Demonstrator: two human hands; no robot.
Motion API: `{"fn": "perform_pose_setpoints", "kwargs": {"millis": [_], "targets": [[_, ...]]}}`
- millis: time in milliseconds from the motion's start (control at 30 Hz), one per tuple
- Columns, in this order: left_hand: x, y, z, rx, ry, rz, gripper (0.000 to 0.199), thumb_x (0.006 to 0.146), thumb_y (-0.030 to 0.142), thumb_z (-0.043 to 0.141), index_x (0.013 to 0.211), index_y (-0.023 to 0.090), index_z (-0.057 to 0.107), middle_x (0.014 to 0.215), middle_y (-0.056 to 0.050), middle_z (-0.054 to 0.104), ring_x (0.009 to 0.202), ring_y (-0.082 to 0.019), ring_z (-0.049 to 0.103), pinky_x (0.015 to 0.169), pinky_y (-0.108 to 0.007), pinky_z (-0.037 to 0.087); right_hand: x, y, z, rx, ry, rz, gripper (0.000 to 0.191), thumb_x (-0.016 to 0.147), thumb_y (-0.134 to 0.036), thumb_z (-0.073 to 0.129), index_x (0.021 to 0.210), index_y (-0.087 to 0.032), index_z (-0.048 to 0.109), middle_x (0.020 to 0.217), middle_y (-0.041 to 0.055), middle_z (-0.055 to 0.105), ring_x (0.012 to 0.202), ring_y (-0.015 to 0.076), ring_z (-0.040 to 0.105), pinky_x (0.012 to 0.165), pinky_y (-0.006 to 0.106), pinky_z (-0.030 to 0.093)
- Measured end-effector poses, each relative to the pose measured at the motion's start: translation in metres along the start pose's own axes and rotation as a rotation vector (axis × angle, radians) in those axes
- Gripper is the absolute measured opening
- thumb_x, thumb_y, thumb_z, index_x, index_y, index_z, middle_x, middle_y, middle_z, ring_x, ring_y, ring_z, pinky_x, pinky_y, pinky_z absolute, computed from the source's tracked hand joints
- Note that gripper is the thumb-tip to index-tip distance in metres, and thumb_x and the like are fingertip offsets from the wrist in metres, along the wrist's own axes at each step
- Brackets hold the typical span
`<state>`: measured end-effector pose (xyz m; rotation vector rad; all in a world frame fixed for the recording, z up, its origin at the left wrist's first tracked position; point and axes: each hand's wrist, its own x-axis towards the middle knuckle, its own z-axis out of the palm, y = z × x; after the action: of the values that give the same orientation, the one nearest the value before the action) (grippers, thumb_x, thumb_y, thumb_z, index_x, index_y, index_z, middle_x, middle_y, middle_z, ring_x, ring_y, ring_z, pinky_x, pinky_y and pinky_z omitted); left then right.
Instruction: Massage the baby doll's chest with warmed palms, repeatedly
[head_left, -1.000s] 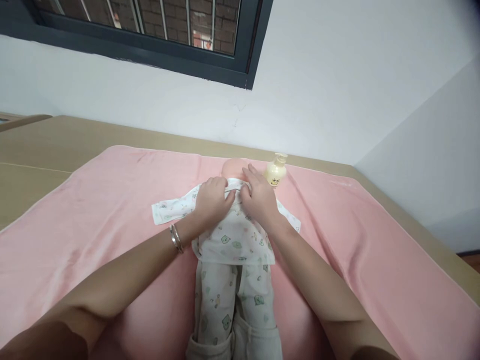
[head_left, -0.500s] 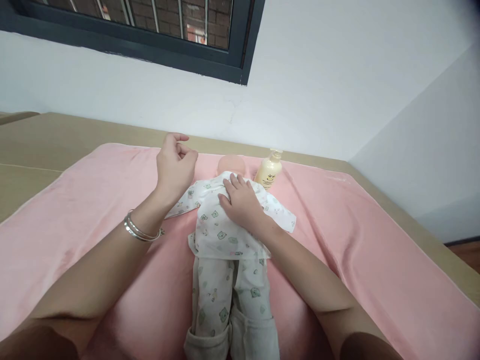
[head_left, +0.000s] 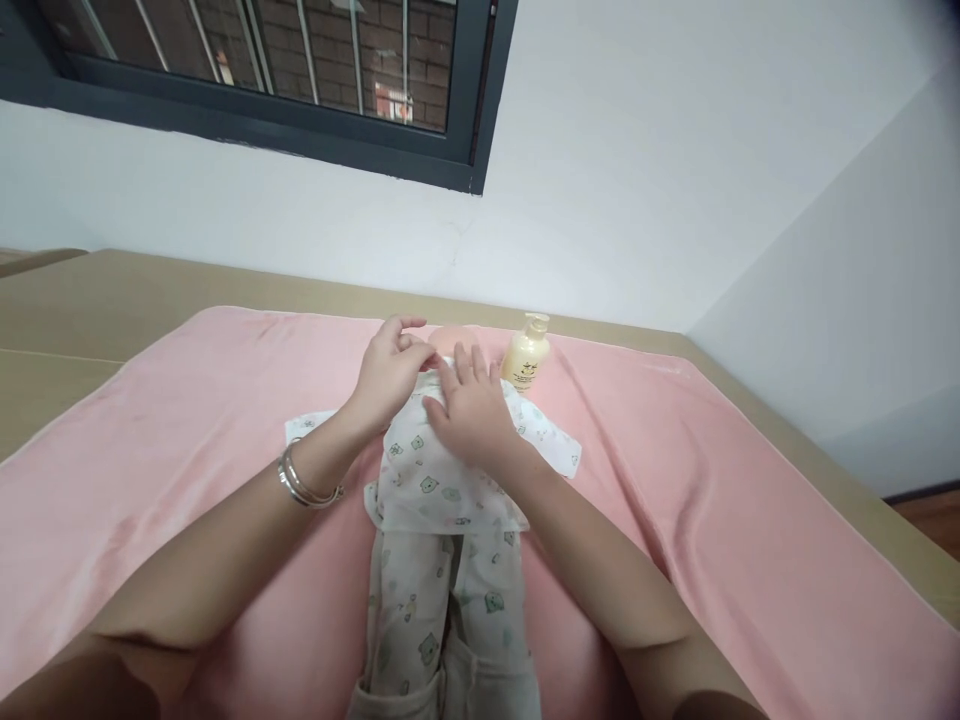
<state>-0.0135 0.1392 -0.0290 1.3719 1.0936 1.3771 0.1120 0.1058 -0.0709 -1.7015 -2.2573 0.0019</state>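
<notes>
Resting right hand (head_left: pixel 474 410) on the upper shirt (head_left: pixel 442 500), with fingers spread wide and visibly gripping nothing. Holding left hand (head_left: pixel 386 378) at the collar, narrow, with fingers bent; not showing enough to tell pinching from touching. Wearing 2 bangles (head_left: pixel 294 490) on the left wrist. Lying mid-blanket (head_left: pixel 697 450): the shirt, with sleeves out to the sides and hem over the top of the pants (head_left: pixel 409 615). Showing just beyond the collar: a rounded pink shape (head_left: pixel 450 338), likely a doll's head, partly behind the fingers.

Risks, judging from here:
- Tipping the bottle (head_left: pixel 525 360): standing close to the right fingertips, on soft cloth, probably giving poor footing. Likely cause: swinging the right hand outward.
- Bunching the collar: working with the left fingers while pressing down with the right palm.
- Snagging the near sleeve: passing the left forearm right over it, with bangles close by.
- Dragging the blanket: leaning too hard across loose folds.

Labels: carrying dark print and a small emblem on the bottle, but too small for reading. Not making out any brand. Showing green animal faces and tiny motifs on the shirt and pants, without legible lettering.
</notes>
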Motion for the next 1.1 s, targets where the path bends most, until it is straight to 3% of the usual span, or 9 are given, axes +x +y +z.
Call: {"fn": "perform_pose_setpoints", "kwargs": {"millis": [133,200,300,367,467,533,767,900,1100], "targets": [[0.017,0.005,0.019,-0.138,-0.012,-0.097,0.028,0.073,0.018,0.059,0.101,0.018,0.059,0.073,-0.001,0.067,0.079,-0.019,0.069,0.091,-0.041,0.056,0.002,0.010,-0.012,0.022,-0.069,-0.065,0.052,0.099,-0.033,0.037,0.144,-0.010,0.048,0.158,0.0210,0.037,0.148,0.0397,0.031,0.118,0.064,0.028],[0.029,0.007,0.032,-0.292,-0.051,-0.188,0.022,0.081,0.023,0.054,0.100,0.016,0.060,0.082,-0.006,0.069,0.086,-0.020,0.070,0.097,-0.040,0.054,0.006,0.024,-0.025,0.107,0.044,-0.061,0.046,0.096,-0.025,0.039,0.137,-0.013,0.055,0.152,0.0183,0.047,0.143,0.0336,0.041,0.116,0.057,0.036],[0.048,0.010,0.052,-0.549,-0.166,-0.370,0.040,0.090,0.037,0.045,0.118,0.011,0.058,0.118,-0.019,0.068,0.115,-0.024,0.067,0.106,-0.036,0.050,0.017,0.054,-0.041,0.263,0.339,0.079,0.054,0.089,-0.019,0.041,0.142,-0.010,0.050,0.154,0.0182,0.045,0.144,0.0301,0.042,0.119,0.052,0.036],[0.059,0.012,0.065,-0.680,-0.263,-0.490,0.058,0.093,0.048,0.041,0.135,0.009,0.049,0.142,-0.024,0.054,0.136,-0.026,0.054,0.111,-0.034,0.046,0.024,0.075,-0.044,0.313,0.484,0.148,0.060,0.087,-0.018,0.042,0.146,-0.007,0.045,0.160,0.0185,0.036,0.150,0.0298,0.033,0.123,0.053,0.031],[0.071,0.015,0.081,-0.803,-0.313,-0.595,0.072,0.095,0.054,0.034,0.149,0.007,0.035,0.158,-0.024,0.035,0.150,-0.025,0.036,0.117,-0.033,0.039,0.034,0.097,-0.038,0.414,0.564,0.111,0.060,0.087,-0.018,0.038,0.146,-0.014,0.046,0.161,0.0118,0.037,0.150,0.0232,0.035,0.124,0.051,0.032],[0.076,0.015,0.090,-0.858,-0.313,-0.634,0.074,0.096,0.055,0.031,0.153,0.008,0.030,0.161,-0.023,0.031,0.151,-0.025,0.032,0.118,-0.033,0.037,0.040,0.105,-0.033,0.420,0.583,0.057,0.059,0.087,-0.017,0.036,0.145,-0.017,0.047,0.159,0.0097,0.041,0.149,0.0209,0.036,0.125,0.052,0.030],[0.087,0.008,0.102,-0.957,-0.329,-0.696,0.081,0.095,0.059,0.031,0.156,0.007,0.024,0.164,-0.024,0.021,0.155,-0.027,0.021,0.117,-0.035,0.038,0.055,0.123,-0.017,0.267,0.534,0.106,0.069,0.084,-0.010,0.031,0.153,-0.002,0.030,0.161,0.0210,0.033,0.155,0.0252,0.023,0.126,0.056,0.023],[0.089,0.004,0.106,-1.011,-0.353,-0.703,0.081,0.095,0.058,0.031,0.156,0.006,0.022,0.161,-0.025,0.029,0.153,-0.027,0.029,0.111,-0.037,0.047,0.058,0.127,-0.006,0.159,0.447,0.103,0.064,0.086,-0.010,0.030,0.149,0.005,0.034,0.156,0.0260,0.039,0.152,0.0299,0.029,0.125,0.055,0.026],[0.083,0.003,0.100,-1.048,-0.351,-0.696,0.078,0.096,0.056,0.029,0.157,0.009,0.020,0.160,-0.023,0.033,0.149,-0.026,0.036,0.109,-0.036,0.049,0.054,0.119,-0.009,-0.058,0.392,0.113,0.063,0.083,-0.008,0.037,0.145,0.000,0.042,0.152,0.0224,0.045,0.147,0.0351,0.033,0.121,0.060,0.028]]}}
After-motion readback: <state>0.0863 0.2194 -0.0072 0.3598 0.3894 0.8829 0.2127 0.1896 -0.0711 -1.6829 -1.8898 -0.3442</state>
